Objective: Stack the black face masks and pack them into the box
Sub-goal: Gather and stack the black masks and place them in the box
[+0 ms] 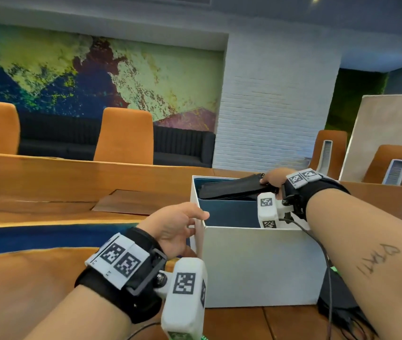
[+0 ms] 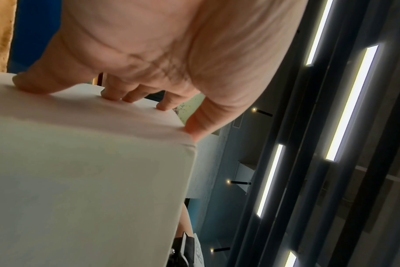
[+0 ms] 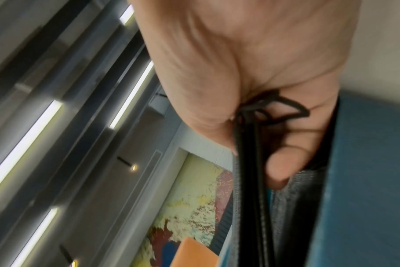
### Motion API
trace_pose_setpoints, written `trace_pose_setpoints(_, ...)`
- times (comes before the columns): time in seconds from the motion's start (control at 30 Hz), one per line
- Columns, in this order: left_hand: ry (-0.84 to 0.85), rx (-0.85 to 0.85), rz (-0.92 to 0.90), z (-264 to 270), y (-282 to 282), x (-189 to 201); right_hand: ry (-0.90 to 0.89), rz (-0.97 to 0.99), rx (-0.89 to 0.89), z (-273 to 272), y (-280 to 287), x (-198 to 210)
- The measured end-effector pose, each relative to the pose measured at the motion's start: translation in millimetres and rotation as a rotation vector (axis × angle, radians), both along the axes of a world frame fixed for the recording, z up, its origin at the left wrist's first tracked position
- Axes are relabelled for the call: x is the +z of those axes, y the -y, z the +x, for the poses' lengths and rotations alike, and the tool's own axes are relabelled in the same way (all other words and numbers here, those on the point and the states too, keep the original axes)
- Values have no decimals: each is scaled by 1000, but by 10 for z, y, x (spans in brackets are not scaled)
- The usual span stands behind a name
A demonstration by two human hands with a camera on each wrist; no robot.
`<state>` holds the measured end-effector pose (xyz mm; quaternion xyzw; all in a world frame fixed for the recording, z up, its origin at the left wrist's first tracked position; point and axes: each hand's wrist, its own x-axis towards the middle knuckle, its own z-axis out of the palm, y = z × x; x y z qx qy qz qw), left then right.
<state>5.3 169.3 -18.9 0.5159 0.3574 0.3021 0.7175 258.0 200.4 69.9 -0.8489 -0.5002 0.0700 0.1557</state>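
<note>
A white box (image 1: 256, 263) with a dark blue inside stands open on the wooden table. A stack of black face masks (image 1: 232, 188) lies tilted across its top, half inside. My right hand (image 1: 272, 179) pinches the stack's right end over the box's far right corner. In the right wrist view the thumb and fingers (image 3: 279, 171) clamp the black masks (image 3: 249, 180), with ear loops bunched in the palm. My left hand (image 1: 178, 224) grips the box's near left corner, thumb over the rim. In the left wrist view its fingertips (image 2: 112, 94) press on the white box wall (image 2: 80, 171).
A dark wooden panel (image 1: 136, 201) is set in the table left of the box. A black cable (image 1: 327, 278) runs from my right wrist down past the box. Dark material lies on the table at the lower right. Orange chairs (image 1: 125, 136) stand along the far side.
</note>
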Motion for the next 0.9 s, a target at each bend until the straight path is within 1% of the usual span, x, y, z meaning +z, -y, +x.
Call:
trace_pose_setpoints(0.03,-1,1,4,1,-3,-8,54,-40,23,21,-38,-24)
trace_pose_setpoints(0.07,-2,2,9,0,-6,-12,56,-41,45,41,-43,-53)
trace_pose_setpoints(0.1,-5,2,12,2,-5,-13,-17,-3,55,84,-76,-94)
trace_pose_setpoints(0.17,-10,6,16,0,3,-7,-304,109,77,173,-118,-140)
trace_pose_setpoints(0.2,-11,7,15,-3,7,-2,-410,173,94,205,-124,-141)
trace_pose_setpoints(0.3,-23,3,22,-13,9,15,-561,342,92,244,-73,-18)
trace_pose_setpoints(0.37,-29,-2,29,-16,8,20,-654,410,95,211,26,135)
trace_pose_setpoints(0.43,-28,0,36,-15,30,38,-698,467,110,160,187,335)
trace_pose_setpoints(0.53,-33,23,44,-11,120,81,-715,570,167,122,515,616)
trace_pose_setpoints(0.6,-57,60,76,2,212,131,-680,638,185,137,798,760)
trace_pose_setpoints(0.67,-121,134,177,35,339,212,-636,667,190,196,1075,855)
trace_pose_setpoints(0.73,-162,205,320,74,494,329,-582,669,179,250,1339,907)
trace_pose_setpoints(0.8,-121,237,443,95,658,473,-522,649,147,340,1567,910)
trace_pose_setpoints(0.9,-33,205,530,130,883,637,-429,597,74,522,1871,804)
